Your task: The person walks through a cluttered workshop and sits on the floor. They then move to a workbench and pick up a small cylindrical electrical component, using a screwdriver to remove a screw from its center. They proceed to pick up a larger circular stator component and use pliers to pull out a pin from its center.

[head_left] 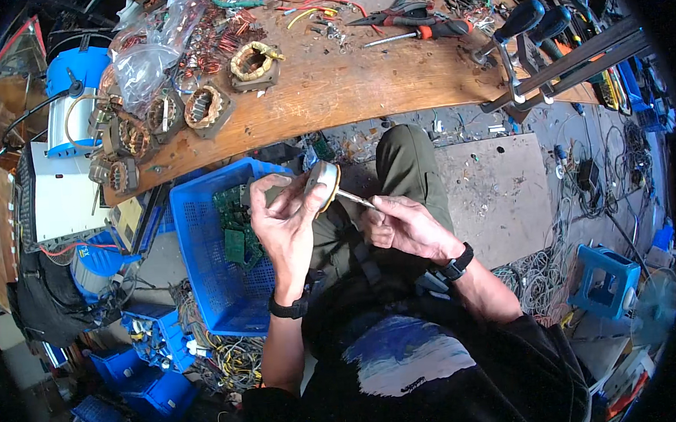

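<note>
Metal disc [322, 174] sits gripped in your left hand [287, 221], off the near edge of the table [330, 94], a slim metal rod [353, 199] slanting rightward from it into your right hand's [408, 226] pinch.

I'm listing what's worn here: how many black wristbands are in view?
2: one wristband at the wrist of the left hand, the other at that of the right hand.
</note>
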Motion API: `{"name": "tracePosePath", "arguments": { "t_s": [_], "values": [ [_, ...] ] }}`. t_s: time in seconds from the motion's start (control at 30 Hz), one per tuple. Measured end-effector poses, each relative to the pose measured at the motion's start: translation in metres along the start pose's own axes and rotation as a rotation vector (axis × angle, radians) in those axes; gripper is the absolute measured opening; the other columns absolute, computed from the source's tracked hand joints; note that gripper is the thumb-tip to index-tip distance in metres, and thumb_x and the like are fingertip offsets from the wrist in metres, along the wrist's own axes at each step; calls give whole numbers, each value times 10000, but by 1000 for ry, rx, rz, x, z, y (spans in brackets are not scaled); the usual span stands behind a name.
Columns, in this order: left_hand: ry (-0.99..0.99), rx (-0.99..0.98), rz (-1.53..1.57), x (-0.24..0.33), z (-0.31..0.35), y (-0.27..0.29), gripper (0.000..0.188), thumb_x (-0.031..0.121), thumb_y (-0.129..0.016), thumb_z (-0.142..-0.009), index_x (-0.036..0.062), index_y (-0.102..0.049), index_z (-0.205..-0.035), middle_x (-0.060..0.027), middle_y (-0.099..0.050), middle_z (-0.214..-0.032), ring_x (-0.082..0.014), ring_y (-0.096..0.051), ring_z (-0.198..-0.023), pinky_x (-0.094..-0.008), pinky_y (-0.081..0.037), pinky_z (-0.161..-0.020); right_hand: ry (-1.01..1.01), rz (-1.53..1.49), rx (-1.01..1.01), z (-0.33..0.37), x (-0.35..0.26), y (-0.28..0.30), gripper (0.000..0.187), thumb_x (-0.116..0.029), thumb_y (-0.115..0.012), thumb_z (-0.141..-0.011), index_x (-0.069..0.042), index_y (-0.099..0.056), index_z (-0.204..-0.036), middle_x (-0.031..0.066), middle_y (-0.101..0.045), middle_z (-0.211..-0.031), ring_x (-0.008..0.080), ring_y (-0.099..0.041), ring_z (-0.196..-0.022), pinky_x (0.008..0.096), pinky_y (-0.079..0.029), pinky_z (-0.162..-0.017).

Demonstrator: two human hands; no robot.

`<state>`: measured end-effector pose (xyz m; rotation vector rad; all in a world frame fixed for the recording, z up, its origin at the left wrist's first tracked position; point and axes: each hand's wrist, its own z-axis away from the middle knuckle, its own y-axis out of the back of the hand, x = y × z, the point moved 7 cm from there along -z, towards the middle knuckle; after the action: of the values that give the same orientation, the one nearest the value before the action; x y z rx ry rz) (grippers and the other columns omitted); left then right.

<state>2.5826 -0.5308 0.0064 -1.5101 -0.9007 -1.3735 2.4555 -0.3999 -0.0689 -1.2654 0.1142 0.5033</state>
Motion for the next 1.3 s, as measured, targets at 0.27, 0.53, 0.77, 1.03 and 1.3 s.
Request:
{"name": "tracePosePath", "arguments": {
  "t_s": [0.27, 0.53, 0.77, 1.03, 1.3],
  "values": [
    [1, 53, -45, -19, -5, 15, 326, 113, -796, -970, 80, -537, -1166, -61, -724, -1014, -102, -657, -873, -260, -542, -734, 87, 179, 14, 2, -8, -5, 389, -334, -539, -1131, -83, -522, -834, -10, -444, -727, 117, -420, -650, 290, -382, -598],
    [121, 61, -42, -24, -6, 15, 293, 104, -758, -1004, 67, -542, -1198, -52, -697, -955, -90, -656, -877, -248, -536, -738, 115, 269, 4, 5, -14, -15, 375, -334, -534, -1135, -90, -520, -850, -30, -423, -734, 102, -417, -652, 277, -385, -581],
    [164, 77, 14, -22, -4, 17, 273, 77, -702, -1034, 63, -554, -1264, -61, -701, -1055, -103, -661, -998, -255, -536, -848, 154, 287, -4, 5, -12, -12, 356, -323, -529, -1138, -85, -528, -874, -29, -430, -746, 101, -420, -676, 271, -387, -617],
    [37, -64, 6, -9, -7, -3, 350, -7, -707, -1001, 39, -540, -1305, -186, -704, -1261, -180, -672, -1164, -312, -560, -996, 214, 292, -14, -3, -25, -4, 363, -337, -526, -1138, -81, -522, -881, -18, -436, -770, 117, -434, -696, 277, -388, -642],
    [25, -56, 37, -4, -9, -17, 280, 19, -718, -1004, 32, -618, -1266, -103, -741, -1165, -132, -677, -1045, -279, -534, -954, 273, 412, -35, 2, -31, -5, 389, -359, -520, -1138, -68, -532, -880, -9, -454, -766, 116, -435, -682, 281, -384, -634]
  ]
}}
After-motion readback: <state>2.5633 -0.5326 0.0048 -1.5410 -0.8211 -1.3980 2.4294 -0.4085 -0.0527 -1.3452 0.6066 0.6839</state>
